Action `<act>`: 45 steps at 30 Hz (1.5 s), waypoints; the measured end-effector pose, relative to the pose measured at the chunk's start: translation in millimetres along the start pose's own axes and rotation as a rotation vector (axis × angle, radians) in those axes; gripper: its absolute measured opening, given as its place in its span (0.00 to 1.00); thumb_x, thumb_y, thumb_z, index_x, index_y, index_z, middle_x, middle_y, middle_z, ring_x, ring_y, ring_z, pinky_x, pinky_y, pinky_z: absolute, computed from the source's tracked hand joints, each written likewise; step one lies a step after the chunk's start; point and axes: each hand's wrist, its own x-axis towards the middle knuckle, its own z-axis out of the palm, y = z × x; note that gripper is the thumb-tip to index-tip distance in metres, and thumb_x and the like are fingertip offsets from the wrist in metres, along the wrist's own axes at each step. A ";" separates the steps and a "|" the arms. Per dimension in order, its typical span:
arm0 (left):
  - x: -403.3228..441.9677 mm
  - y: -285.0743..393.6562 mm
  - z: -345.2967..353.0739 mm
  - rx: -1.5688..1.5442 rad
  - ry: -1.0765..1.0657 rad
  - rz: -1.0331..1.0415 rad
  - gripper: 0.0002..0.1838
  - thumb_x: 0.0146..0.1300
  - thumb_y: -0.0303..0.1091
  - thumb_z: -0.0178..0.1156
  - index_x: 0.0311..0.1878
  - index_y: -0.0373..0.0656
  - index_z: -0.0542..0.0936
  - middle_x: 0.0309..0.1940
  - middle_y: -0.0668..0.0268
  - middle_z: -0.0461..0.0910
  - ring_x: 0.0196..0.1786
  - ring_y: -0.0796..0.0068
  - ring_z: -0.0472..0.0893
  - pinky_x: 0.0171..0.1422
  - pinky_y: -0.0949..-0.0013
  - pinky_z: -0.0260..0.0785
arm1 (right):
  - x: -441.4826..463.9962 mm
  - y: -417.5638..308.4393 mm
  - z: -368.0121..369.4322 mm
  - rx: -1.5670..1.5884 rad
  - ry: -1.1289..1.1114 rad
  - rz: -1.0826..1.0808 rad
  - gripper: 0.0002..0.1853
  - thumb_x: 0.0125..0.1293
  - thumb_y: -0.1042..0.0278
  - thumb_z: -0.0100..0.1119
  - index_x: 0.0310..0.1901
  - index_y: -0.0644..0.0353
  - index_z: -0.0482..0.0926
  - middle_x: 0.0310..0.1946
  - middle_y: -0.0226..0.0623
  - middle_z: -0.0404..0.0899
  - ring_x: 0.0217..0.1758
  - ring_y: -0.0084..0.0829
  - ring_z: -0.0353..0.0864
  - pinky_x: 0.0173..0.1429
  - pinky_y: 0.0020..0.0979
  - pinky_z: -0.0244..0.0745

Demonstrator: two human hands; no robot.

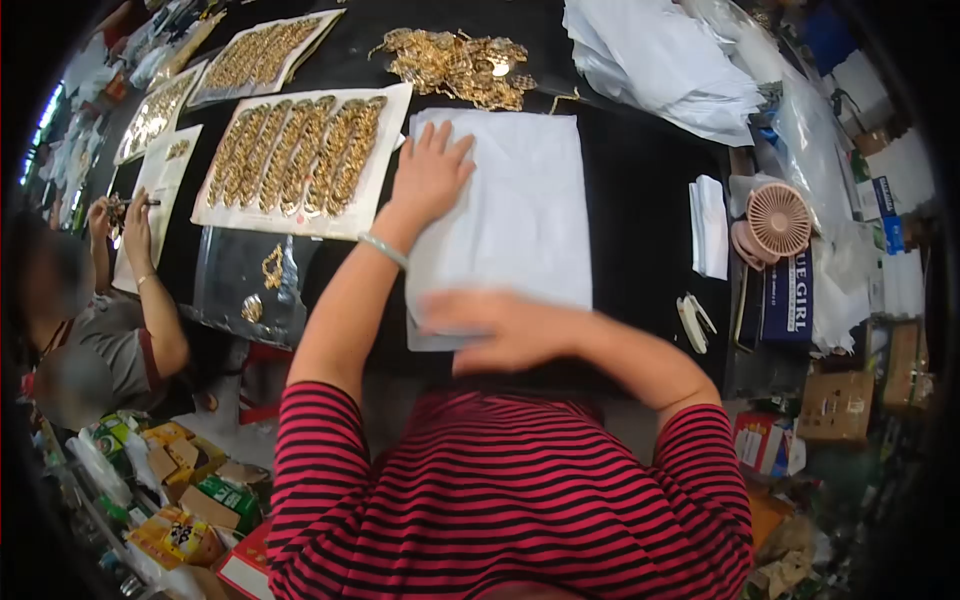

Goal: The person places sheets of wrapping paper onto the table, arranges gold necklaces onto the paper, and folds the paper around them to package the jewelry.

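Observation:
A white sheet, perhaps paper or thin cloth, lies flat on the black table in front of me. My left hand rests on its upper left part, palm down with fingers stretched. Over the lower edge of the sheet is my right hand, smeared by motion; its fingers cannot be made out well. Left of the sheet lies a card bearing several rows of gold-coloured chain bracelets. Beyond the sheet sits a heap of gold-coloured chains.
A stack of white sheets lies at the back right. Along the right stand a folded white cloth, a stapler and a pink fan. A clear bag lies left. Another person works at far left. Boxes crowd the floor.

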 end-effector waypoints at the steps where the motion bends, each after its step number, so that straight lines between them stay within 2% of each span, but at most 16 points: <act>1: -3.4 2.0 2.0 0.001 0.041 0.001 0.24 0.71 0.48 0.48 0.67 0.55 0.72 0.70 0.55 0.64 0.74 0.52 0.61 0.75 0.45 0.53 | 4.4 11.6 -29.6 0.094 0.175 0.238 0.22 0.62 0.64 0.65 0.58 0.59 0.77 0.59 0.42 0.76 0.61 0.36 0.76 0.61 0.34 0.73; 3: 6.3 -5.3 2.0 0.003 0.082 0.005 0.23 0.70 0.47 0.50 0.65 0.54 0.73 0.69 0.54 0.67 0.72 0.52 0.64 0.73 0.46 0.56 | 18.7 74.6 -88.7 -0.080 0.585 0.385 0.18 0.63 0.63 0.63 0.53 0.61 0.80 0.45 0.40 0.84 0.42 0.31 0.84 0.49 0.32 0.78; 7: 57.2 -35.1 -8.7 -0.382 0.033 -0.072 0.20 0.65 0.45 0.57 0.57 0.48 0.80 0.56 0.53 0.78 0.59 0.52 0.77 0.63 0.51 0.68 | 61.4 144.8 -188.3 -0.309 0.832 0.530 0.12 0.63 0.62 0.62 0.42 0.61 0.85 0.32 0.39 0.86 0.35 0.29 0.84 0.45 0.30 0.78; 10: 127.5 -51.4 -9.1 -0.413 0.258 -0.028 0.16 0.61 0.41 0.62 0.49 0.45 0.83 0.45 0.56 0.83 0.48 0.53 0.82 0.54 0.55 0.73 | 105.1 194.4 -216.9 -0.420 0.857 0.497 0.14 0.61 0.62 0.62 0.48 0.56 0.84 0.38 0.43 0.84 0.43 0.40 0.83 0.51 0.36 0.77; 14: 185.0 -64.1 15.1 -0.115 0.119 -0.118 0.15 0.59 0.38 0.64 0.49 0.45 0.83 0.42 0.58 0.84 0.46 0.55 0.82 0.52 0.57 0.73 | 135.3 228.6 -209.4 -0.876 0.831 0.663 0.19 0.59 0.61 0.64 0.53 0.51 0.80 0.45 0.46 0.79 0.54 0.49 0.76 0.58 0.42 0.72; 19: 191.3 -78.7 24.4 -0.185 0.040 -0.074 0.15 0.59 0.36 0.63 0.50 0.46 0.83 0.38 0.58 0.84 0.44 0.54 0.83 0.48 0.57 0.74 | 122.6 241.2 -213.0 -0.580 0.766 0.711 0.20 0.57 0.60 0.66 0.51 0.53 0.77 0.50 0.46 0.73 0.62 0.49 0.69 0.62 0.42 0.68; 22: 186.7 -68.3 6.9 0.285 0.447 0.255 0.15 0.58 0.37 0.64 0.48 0.45 0.83 0.35 0.57 0.84 0.42 0.55 0.84 0.46 0.57 0.75 | 124.2 244.6 -213.6 -0.600 0.959 0.569 0.16 0.54 0.61 0.68 0.41 0.58 0.77 0.43 0.45 0.79 0.53 0.51 0.76 0.57 0.42 0.72; 27: 191.3 -64.5 -19.6 0.176 0.195 0.025 0.12 0.58 0.35 0.64 0.44 0.44 0.82 0.34 0.55 0.84 0.41 0.56 0.84 0.45 0.58 0.75 | 124.6 212.0 -235.5 -0.529 0.882 0.547 0.15 0.51 0.61 0.70 0.34 0.60 0.75 0.29 0.40 0.80 0.37 0.47 0.81 0.45 0.39 0.77; 29: 200.5 -79.0 -51.3 -0.750 0.277 -0.241 0.08 0.57 0.30 0.64 0.40 0.43 0.81 0.34 0.54 0.84 0.41 0.56 0.84 0.45 0.60 0.76 | 126.5 167.8 -260.5 -0.539 0.958 0.269 0.11 0.53 0.67 0.68 0.33 0.62 0.77 0.21 0.33 0.79 0.26 0.34 0.80 0.33 0.32 0.77; 30: 202.5 -80.0 -68.2 -0.756 0.273 -0.253 0.08 0.57 0.30 0.64 0.40 0.43 0.81 0.34 0.54 0.84 0.41 0.56 0.84 0.45 0.60 0.76 | 129.1 140.5 -267.2 -0.415 1.005 0.309 0.06 0.53 0.71 0.64 0.29 0.64 0.77 0.20 0.35 0.78 0.22 0.30 0.79 0.28 0.30 0.75; 32: 199.5 -73.9 -111.9 -0.881 0.183 -0.234 0.08 0.56 0.29 0.65 0.36 0.34 0.82 0.26 0.67 0.81 0.26 0.81 0.76 0.30 0.75 0.67 | 131.6 91.8 -273.3 -0.281 1.033 0.371 0.04 0.53 0.76 0.60 0.24 0.65 0.78 0.18 0.36 0.77 0.19 0.26 0.77 0.23 0.28 0.74; 33: 193.2 -69.2 -122.4 -0.893 0.171 -0.255 0.08 0.56 0.29 0.65 0.36 0.34 0.82 0.26 0.67 0.81 0.26 0.81 0.76 0.30 0.75 0.67 | 128.2 78.6 -278.5 -0.119 0.966 0.421 0.04 0.53 0.76 0.60 0.23 0.65 0.78 0.18 0.37 0.77 0.18 0.27 0.77 0.23 0.29 0.74; 35: 175.5 -54.6 -130.1 -0.862 0.103 -0.257 0.08 0.56 0.28 0.64 0.36 0.33 0.81 0.24 0.66 0.81 0.27 0.80 0.78 0.31 0.74 0.68 | 112.5 72.7 -272.7 0.212 0.832 0.535 0.04 0.51 0.77 0.61 0.22 0.65 0.78 0.17 0.38 0.77 0.17 0.28 0.77 0.23 0.29 0.74; 41: 44.8 24.2 -91.9 -0.525 0.181 -0.043 0.07 0.57 0.29 0.63 0.36 0.34 0.82 0.23 0.63 0.82 0.28 0.78 0.81 0.30 0.74 0.70 | 38.6 98.2 -164.3 0.299 0.895 0.592 0.01 0.49 0.79 0.61 0.26 0.66 0.80 0.19 0.39 0.78 0.18 0.30 0.78 0.24 0.29 0.77; 43: -19.2 51.2 -70.0 -0.473 -0.012 0.029 0.08 0.58 0.26 0.61 0.41 0.42 0.81 0.37 0.55 0.84 0.42 0.54 0.84 0.47 0.61 0.76 | 3.7 78.9 -108.7 0.238 0.863 0.687 0.05 0.53 0.75 0.64 0.32 0.65 0.80 0.23 0.36 0.80 0.24 0.26 0.80 0.29 0.28 0.77; 45: -72.5 61.9 -48.6 -0.488 0.026 0.185 0.05 0.61 0.29 0.56 0.38 0.42 0.79 0.37 0.58 0.82 0.42 0.53 0.82 0.42 0.58 0.75 | -21.3 58.4 -64.3 0.194 0.838 0.800 0.08 0.56 0.71 0.66 0.35 0.65 0.80 0.25 0.34 0.82 0.28 0.22 0.81 0.31 0.27 0.75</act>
